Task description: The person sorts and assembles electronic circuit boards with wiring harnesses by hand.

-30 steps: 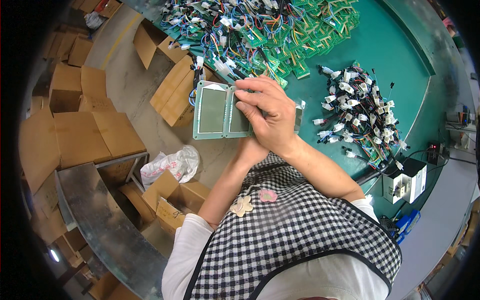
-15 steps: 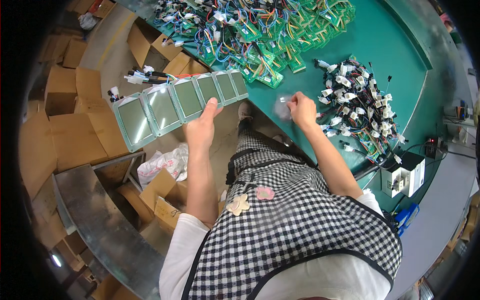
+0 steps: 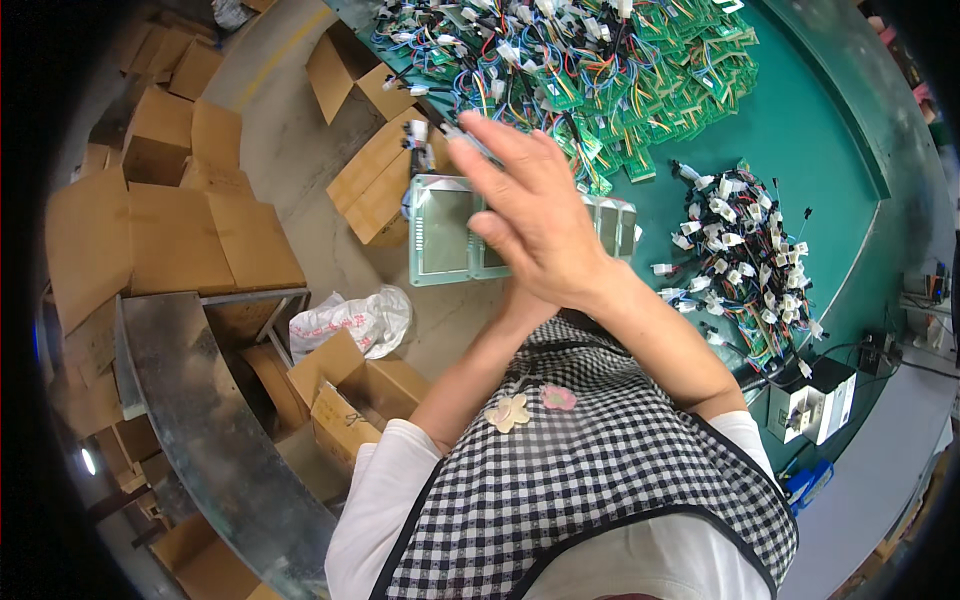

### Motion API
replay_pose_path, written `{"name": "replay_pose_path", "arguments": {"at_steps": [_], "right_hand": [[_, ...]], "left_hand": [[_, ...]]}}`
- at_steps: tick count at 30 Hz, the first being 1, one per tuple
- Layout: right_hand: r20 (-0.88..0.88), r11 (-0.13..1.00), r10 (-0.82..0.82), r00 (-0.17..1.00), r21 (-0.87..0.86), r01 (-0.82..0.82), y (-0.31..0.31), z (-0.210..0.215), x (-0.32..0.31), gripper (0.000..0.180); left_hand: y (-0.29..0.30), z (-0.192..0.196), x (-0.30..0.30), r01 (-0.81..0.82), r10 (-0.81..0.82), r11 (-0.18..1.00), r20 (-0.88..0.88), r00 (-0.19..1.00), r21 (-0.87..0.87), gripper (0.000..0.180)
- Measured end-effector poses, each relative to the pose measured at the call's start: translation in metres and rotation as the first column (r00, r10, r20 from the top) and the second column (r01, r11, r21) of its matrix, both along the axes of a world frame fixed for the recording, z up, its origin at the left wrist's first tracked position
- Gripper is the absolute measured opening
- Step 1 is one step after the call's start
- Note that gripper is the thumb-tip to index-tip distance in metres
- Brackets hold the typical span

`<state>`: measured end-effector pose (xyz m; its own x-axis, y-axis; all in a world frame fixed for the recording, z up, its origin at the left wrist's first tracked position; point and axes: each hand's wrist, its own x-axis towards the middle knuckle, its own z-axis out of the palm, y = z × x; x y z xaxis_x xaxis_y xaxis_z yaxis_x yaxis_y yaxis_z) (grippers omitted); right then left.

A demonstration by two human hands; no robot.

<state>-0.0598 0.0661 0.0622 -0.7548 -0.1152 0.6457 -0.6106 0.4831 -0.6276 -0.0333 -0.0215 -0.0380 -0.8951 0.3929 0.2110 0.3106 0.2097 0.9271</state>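
My left hand (image 3: 532, 302) is mostly hidden behind my right. It holds up a strip of display boards (image 3: 443, 228), with several grey screens in pale green frames. Over the middle of the strip passes my right hand (image 3: 540, 215), its fingers stretched out and apart, slightly blurred. Its fingertips are close to dark wires with white connectors (image 3: 416, 140) at the strip's far left end. Whether they touch the wires I cannot tell. Beyond the strip lies a large heap of green circuit boards with coloured wires (image 3: 640, 85).
A bundle of dark cables with white plugs (image 3: 740, 255) lies on the green table (image 3: 830, 150) at right, beside a white box (image 3: 815, 400). Open cardboard boxes (image 3: 170, 240), a white sack (image 3: 355, 322) and a dark metal-topped bench (image 3: 200, 400) stand at left.
The strip of display boards has moved right, in front of my body. My right hand has left the small clear item at the table edge and crossed left over the strip, its fingers opening out.
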Motion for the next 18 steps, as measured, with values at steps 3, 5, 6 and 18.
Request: {"name": "replay_pose_path", "arguments": {"at_steps": [3, 5, 6, 18], "right_hand": [[-0.027, 0.997, -0.023, 0.999, 0.069, 0.025, -0.016, -0.005, -0.003, 0.039], [-0.042, 0.998, -0.042, 0.998, 0.043, 0.044, -0.017, -0.013, 0.001, 0.037], [-0.06, 0.997, -0.069, 0.996, 0.012, 0.07, -0.018, -0.015, 0.003, 0.035], [-0.042, 0.975, -0.21, 0.977, -0.085, 0.206, -0.012, -0.015, 0.006, 0.033]], "left_hand": [[-0.003, -0.031, 0.007, 0.195, -0.174, 0.96, 0.12, 0.977, -0.201, 0.047], [0.003, -0.031, 0.012, 0.098, -0.092, 0.994, 0.104, 0.99, -0.05, 0.041], [0.006, -0.026, 0.013, 0.005, -0.014, 0.995, 0.096, 0.995, 0.1, 0.035], [0.016, -0.034, 0.009, -0.028, 0.047, 0.992, -0.148, 0.988, 0.124, 0.025]]}}
